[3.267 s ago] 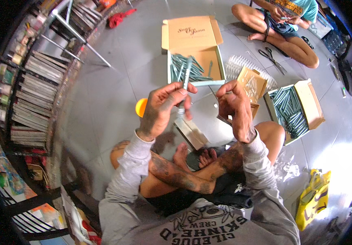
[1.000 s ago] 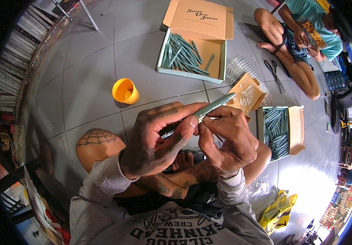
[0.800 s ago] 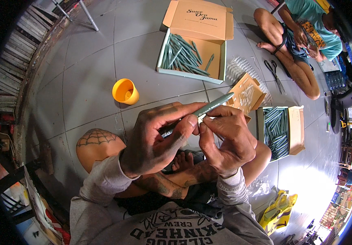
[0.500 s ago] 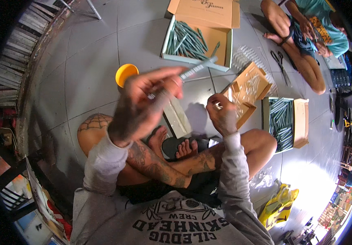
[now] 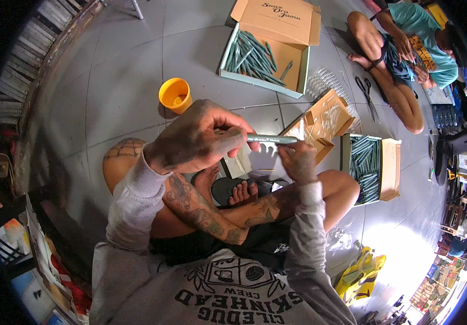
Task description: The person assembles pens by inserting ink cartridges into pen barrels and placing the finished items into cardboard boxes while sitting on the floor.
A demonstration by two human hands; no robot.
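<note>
A dark green pen [image 5: 271,139] with small white print is held level in front of me, above my crossed legs. The fingers of my left hand [image 5: 203,135] are closed round its left end. At its other end, my right hand [image 5: 297,160] has its fingertips pinched together. Anything small between those right fingertips is too fine to make out. Below the hands, a pale flat block [image 5: 237,164] lies on the floor by my feet, partly covered by my left hand.
Similar green pens fill an open box [image 5: 304,73] ahead and another box [image 5: 346,162] at right. Between them lies a cardboard tray [image 5: 325,116] with clear slim pieces. A yellow cup [image 5: 175,97], scissors [image 5: 367,97] and a yellow bag [image 5: 360,276] stand around. A co-worker [image 5: 401,59] sits far right.
My left hand has lowered and turned the pen from a slant to level. My right hand has come to the pen's right end. The view has shifted slightly.
</note>
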